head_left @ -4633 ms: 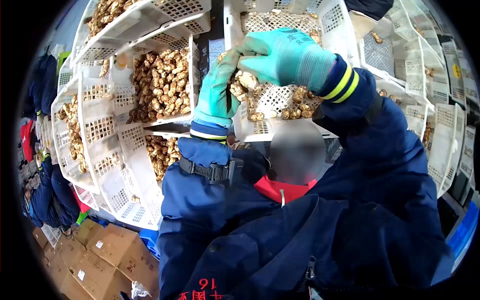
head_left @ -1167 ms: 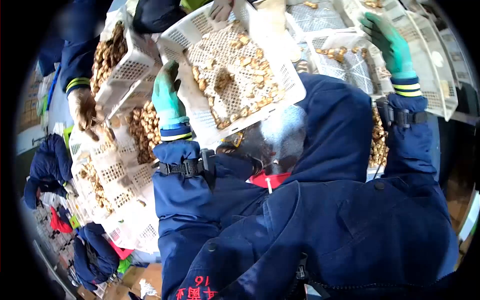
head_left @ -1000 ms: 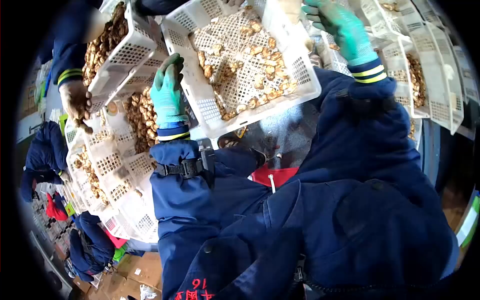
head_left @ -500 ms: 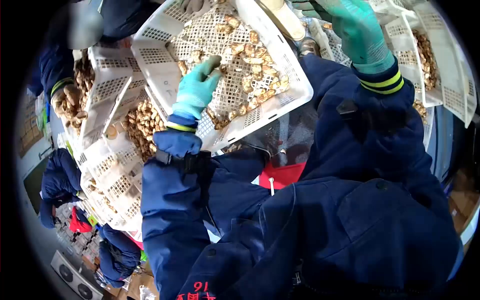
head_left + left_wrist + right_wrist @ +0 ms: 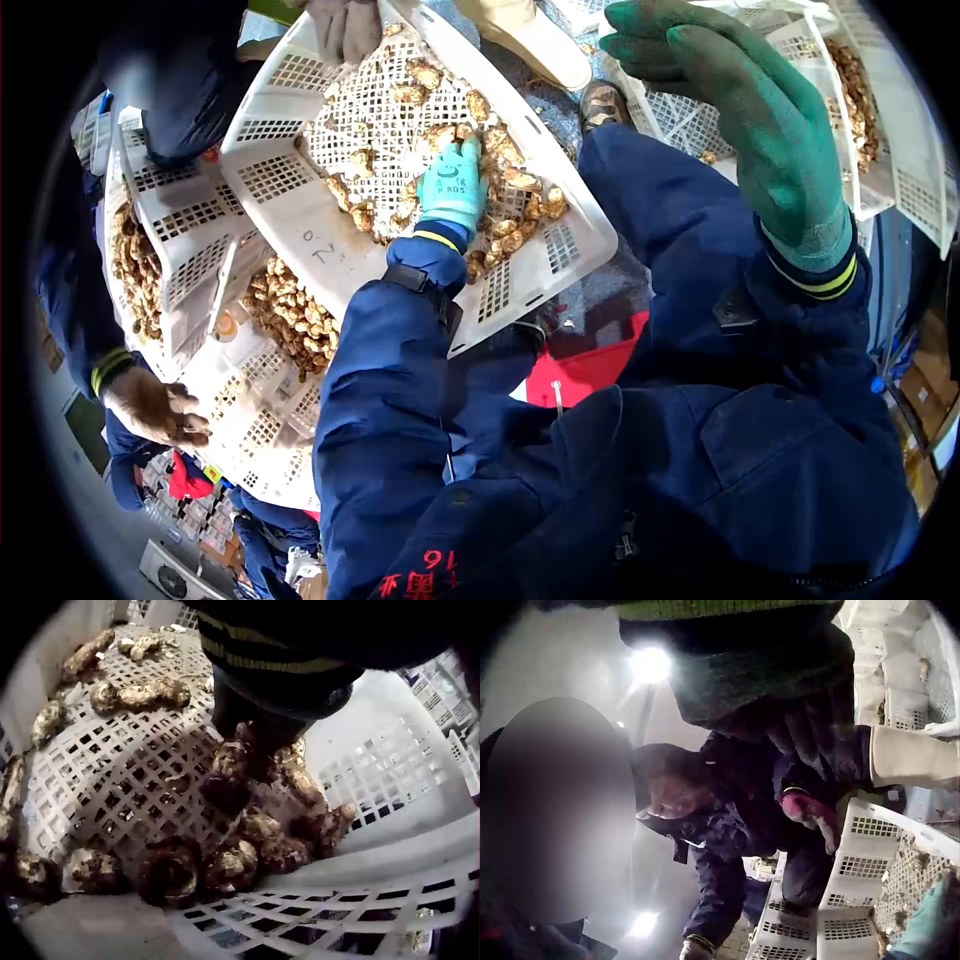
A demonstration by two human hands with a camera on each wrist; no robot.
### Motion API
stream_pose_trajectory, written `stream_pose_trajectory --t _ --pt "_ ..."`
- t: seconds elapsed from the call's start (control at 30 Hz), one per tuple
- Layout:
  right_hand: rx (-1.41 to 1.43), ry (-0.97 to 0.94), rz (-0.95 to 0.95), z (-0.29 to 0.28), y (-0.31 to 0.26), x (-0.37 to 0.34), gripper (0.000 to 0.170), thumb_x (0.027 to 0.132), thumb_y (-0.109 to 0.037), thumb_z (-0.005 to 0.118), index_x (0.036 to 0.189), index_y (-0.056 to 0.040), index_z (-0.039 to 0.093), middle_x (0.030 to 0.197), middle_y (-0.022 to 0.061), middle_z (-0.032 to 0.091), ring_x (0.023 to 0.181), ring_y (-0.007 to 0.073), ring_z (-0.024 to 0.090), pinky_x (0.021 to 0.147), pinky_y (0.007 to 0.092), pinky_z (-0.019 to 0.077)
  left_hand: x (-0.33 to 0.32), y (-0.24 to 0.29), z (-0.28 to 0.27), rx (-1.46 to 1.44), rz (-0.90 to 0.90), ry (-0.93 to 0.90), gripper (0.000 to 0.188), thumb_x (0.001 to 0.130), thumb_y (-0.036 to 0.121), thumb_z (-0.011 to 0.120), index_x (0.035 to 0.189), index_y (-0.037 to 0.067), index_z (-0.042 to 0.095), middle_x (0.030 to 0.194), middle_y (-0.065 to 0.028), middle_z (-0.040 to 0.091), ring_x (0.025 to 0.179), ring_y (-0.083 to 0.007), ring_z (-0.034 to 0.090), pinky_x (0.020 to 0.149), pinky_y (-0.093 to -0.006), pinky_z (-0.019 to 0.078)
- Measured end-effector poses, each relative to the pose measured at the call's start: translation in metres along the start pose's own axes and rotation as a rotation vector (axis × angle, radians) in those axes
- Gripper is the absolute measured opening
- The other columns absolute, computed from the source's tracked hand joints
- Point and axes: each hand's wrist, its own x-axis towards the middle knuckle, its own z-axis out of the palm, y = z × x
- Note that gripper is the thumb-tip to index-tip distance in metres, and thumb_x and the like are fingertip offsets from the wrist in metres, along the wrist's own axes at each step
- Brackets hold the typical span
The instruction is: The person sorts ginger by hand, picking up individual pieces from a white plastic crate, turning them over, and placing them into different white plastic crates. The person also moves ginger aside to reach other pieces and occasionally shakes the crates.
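My left hand [image 5: 452, 188], in a teal glove, reaches down into a tilted white perforated crate [image 5: 340, 260]. Its fingertips close on a knobbly brown-and-white mushroom [image 5: 227, 769], and its fingers are in dark shadow in the left wrist view. Several loose mushrooms [image 5: 505, 235] lie around it on the slatted floor. My right hand [image 5: 765, 125], in a green glove, is raised to the right of the crate with fingers straight and nothing in them. In the right wrist view, that hand [image 5: 772, 690] shows as a dark shape.
Another person's grey-gloved hand [image 5: 348, 30] rests on the crate's far rim; a second gloved hand [image 5: 160, 405] is at the left. A heap of mushrooms [image 5: 290, 315] fills a crate beside mine. More crates [image 5: 800, 60] stand right, near a pale boot [image 5: 530, 40].
My left hand has gone from beside the crate into it, down to the mushrooms. My right hand has risen closer to the camera. Earlier both hands held mushrooms together over a crate.
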Motion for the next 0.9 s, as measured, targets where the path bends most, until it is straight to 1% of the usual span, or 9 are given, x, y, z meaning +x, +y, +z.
stream_pose_trajectory --t 0.07,0.2,0.37,0.47,0.53,0.6,0.7,0.83,0.9 --pt "-0.124 -0.261 -0.245 -0.017 0.022 0.001 0.046 0.101 -0.030 0.039 0.132 0.0033 0.044 0.131 0.0190 0.052 0.115 0.0287 0.056 0.101 0.0376 0.0425 -0.004 -0.003 0.002 -0.061 0.000 -0.031 0.048 0.076 0.025 0.071 0.119 0.011 0.054 0.112 -0.0160 0.055 0.096 -0.0358 0.058 0.084 -0.0466 0.0469" --pt "-0.102 -0.218 -0.157 -0.008 0.019 -0.001 0.043 0.101 -0.027 0.038 0.129 0.0049 0.045 0.129 0.0207 0.052 0.114 0.0305 0.057 0.099 0.0378 0.0435 -0.007 0.000 -0.004 0.078 0.015 -0.180 0.046 0.073 0.032 0.074 0.112 0.013 0.060 0.115 -0.0136 0.055 0.107 -0.0300 0.054 0.087 -0.0424 0.0470" --pt "-0.136 -0.224 -0.159 -0.001 0.017 0.000 0.042 0.100 -0.025 0.037 0.129 0.0046 0.046 0.128 0.0202 0.053 0.113 0.0298 0.057 0.098 0.0369 0.0434 -0.008 -0.018 0.000 -0.227 -0.058 -0.101 0.041 0.072 0.010 0.074 0.111 0.010 0.063 0.110 -0.0128 0.062 0.092 -0.0263 0.063 0.079 -0.0374 0.0514" --pt "-0.169 -0.217 -0.150 0.005 0.014 0.001 0.041 0.100 -0.025 0.038 0.129 0.0046 0.046 0.127 0.0198 0.053 0.112 0.0292 0.057 0.098 0.0364 0.0434 -0.031 -0.050 -0.004 -1.517 -0.248 -0.146 0.036 0.079 0.009 0.069 0.113 0.001 0.060 0.092 -0.0080 0.065 0.069 -0.0150 0.063 0.059 -0.0281 0.0533" --pt "-0.205 -0.208 -0.150 0.009 0.014 0.000 0.041 0.100 -0.024 0.038 0.128 0.0046 0.046 0.127 0.0196 0.053 0.112 0.0289 0.057 0.097 0.0361 0.0435 -0.055 -0.076 -0.027 -1.917 -0.256 -0.135 0.050 0.084 0.003 0.056 0.133 0.001 0.043 0.105 -0.0126 0.062 0.073 -0.0234 0.065 0.060 -0.0304 0.0557" --pt "-0.234 -0.210 -0.154 0.015 0.012 -0.003 0.041 0.100 -0.024 0.038 0.128 0.0046 0.046 0.126 0.0193 0.053 0.112 0.0285 0.057 0.097 0.0357 0.0435 -0.079 -0.085 -0.053 -2.257 0.003 -0.042 0.057 0.084 0.002 0.049 0.139 0.002 0.033 0.118 -0.0189 0.055 0.094 -0.0271 0.063 0.077 -0.0350 0.0578" --pt "-0.265 -0.206 -0.150 0.019 0.012 -0.005 0.040 0.100 -0.024 0.039 0.128 0.0046 0.047 0.125 0.0190 0.053 0.111 0.0280 0.057 0.096 0.0352 0.0436 -0.104 -0.093 -0.085 -2.362 0.221 -0.110 0.058 0.088 0.007 0.049 0.142 0.003 0.027 0.128 -0.0213 0.049 0.114 -0.0370 0.054 0.093 -0.0440 0.0522" --pt "-0.271 -0.216 -0.126 0.023 0.012 -0.010 0.040 0.100 -0.023 0.039 0.127 0.0045 0.047 0.124 0.0185 0.054 0.110 0.0272 0.057 0.096 0.0345 0.0437 -0.114 -0.082 -0.099 -2.277 0.107 -0.048 0.056 0.093 0.020 0.051 0.141 -0.001 0.029 0.129 -0.0215 0.050 0.123 -0.0387 0.047 0.099 -0.0453 0.0469" --pt "-0.258 -0.217 -0.110 0.024 0.013 -0.012 0.040 0.100 -0.023 0.039 0.127 0.0045 0.047 0.124 0.0182 0.054 0.110 0.0269 0.057 0.095 0.0342 0.0438 -0.106 -0.092 -0.084 -2.032 -0.237 0.065 0.045 0.093 0.026 0.052 0.123 -0.007 0.049 0.109 -0.0168 0.061 0.107 -0.0296 0.058 0.089 -0.0411 0.0517"
